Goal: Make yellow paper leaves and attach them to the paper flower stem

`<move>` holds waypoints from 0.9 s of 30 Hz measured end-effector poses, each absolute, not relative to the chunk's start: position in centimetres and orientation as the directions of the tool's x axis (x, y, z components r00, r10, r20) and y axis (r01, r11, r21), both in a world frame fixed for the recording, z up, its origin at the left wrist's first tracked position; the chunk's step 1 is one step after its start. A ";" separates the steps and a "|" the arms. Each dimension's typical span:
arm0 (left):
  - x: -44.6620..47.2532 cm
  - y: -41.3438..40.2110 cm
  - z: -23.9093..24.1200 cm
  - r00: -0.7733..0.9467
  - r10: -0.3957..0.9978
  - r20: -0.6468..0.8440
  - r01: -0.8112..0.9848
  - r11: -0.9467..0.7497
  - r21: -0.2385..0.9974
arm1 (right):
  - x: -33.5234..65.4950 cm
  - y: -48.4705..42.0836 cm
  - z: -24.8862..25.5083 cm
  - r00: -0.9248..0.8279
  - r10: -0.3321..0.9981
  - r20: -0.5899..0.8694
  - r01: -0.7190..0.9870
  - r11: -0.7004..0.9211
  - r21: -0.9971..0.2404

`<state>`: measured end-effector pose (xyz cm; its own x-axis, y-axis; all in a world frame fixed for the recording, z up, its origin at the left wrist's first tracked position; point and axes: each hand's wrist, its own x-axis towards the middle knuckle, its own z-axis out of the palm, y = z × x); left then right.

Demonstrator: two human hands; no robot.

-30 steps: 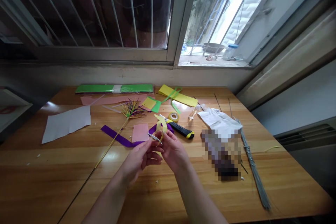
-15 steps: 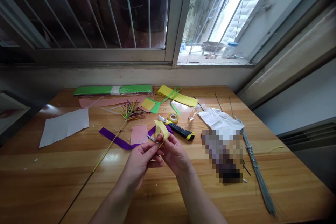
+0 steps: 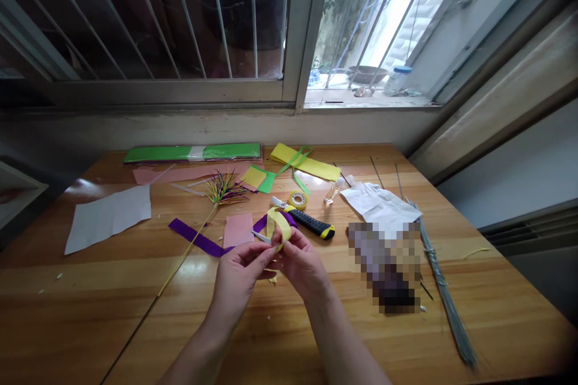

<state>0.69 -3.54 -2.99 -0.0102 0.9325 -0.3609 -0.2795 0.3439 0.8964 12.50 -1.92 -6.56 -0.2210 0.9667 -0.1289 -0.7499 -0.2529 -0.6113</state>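
Note:
A pale yellow crepe paper strip (image 3: 283, 225) is pinched between my two hands and loops up above the fingertips. My left hand (image 3: 239, 274) is closed on it with thumb and fingers together. Pressed close beside, my right hand (image 3: 303, 261) grips the strip too. Behind the hands lie a purple paper strip (image 3: 194, 236) and a pink paper square (image 3: 238, 230). A thin pale blade-like piece (image 3: 261, 237) shows just left of the yellow loop; its other end is hidden. To the left rests a wire stem (image 3: 180, 267) topped by a tuft of thin purple, yellow and green strands (image 3: 224, 187).
A utility knife (image 3: 311, 222) and a tape roll (image 3: 298, 200) lie beyond my hands. Rightward are a small clear bottle (image 3: 333, 192), a white cloth or tissue (image 3: 379, 204) and a wire bundle (image 3: 445, 298). Green folded paper (image 3: 232, 151), yellow folded paper (image 3: 316, 166) and white paper (image 3: 108, 219) lie around.
The yellow strip's loop has shifted slightly, and a bit of yellow now shows below my fingers. Both hands stay together in nearly the same place. The camera view has shifted a little.

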 end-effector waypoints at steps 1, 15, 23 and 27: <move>0.7 -3.6 -3.1 -0.027 0.939 -0.343 -0.278 0.322 0.905 | 12.5 -1.9 -6.6 -0.219 0.968 -0.125 -0.755 -0.249 -0.607; 1.1 -4.0 -3.6 -0.132 0.980 -0.146 -0.134 0.129 0.983 | 12.1 -2.0 -6.7 -0.116 0.986 -0.116 -0.816 -0.161 -0.556; 1.1 -3.7 -3.8 0.011 0.953 -0.303 -0.236 0.297 0.925 | 12.4 -2.3 -6.3 -0.091 0.991 -0.096 -0.790 -0.131 -0.599; 0.6 -3.2 -3.7 0.296 0.800 -0.522 -0.300 0.597 0.744 | 12.8 -2.5 -6.3 -0.150 0.987 -0.058 -0.734 -0.150 -0.662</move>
